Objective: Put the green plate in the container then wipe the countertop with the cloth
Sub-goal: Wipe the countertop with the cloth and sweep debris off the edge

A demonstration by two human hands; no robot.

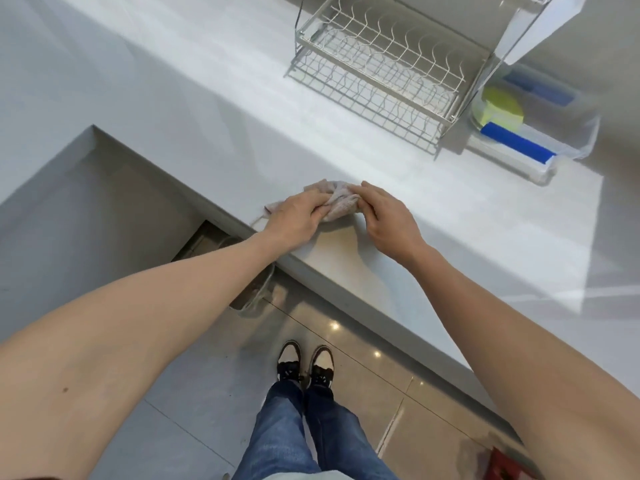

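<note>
Hands, two, are gripping one crumpled beige cloth (337, 200) on the countertop (214, 133): left hand (296, 216) and right hand (388, 216) both pinching it; one green plate (502, 105) is lying in one clear container (575, 147).

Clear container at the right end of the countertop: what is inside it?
Inside the clear container lies the green plate, with blue items beside it. The dish rack's frame covers the plate's left edge, and what the blue items are cannot be told.
</note>
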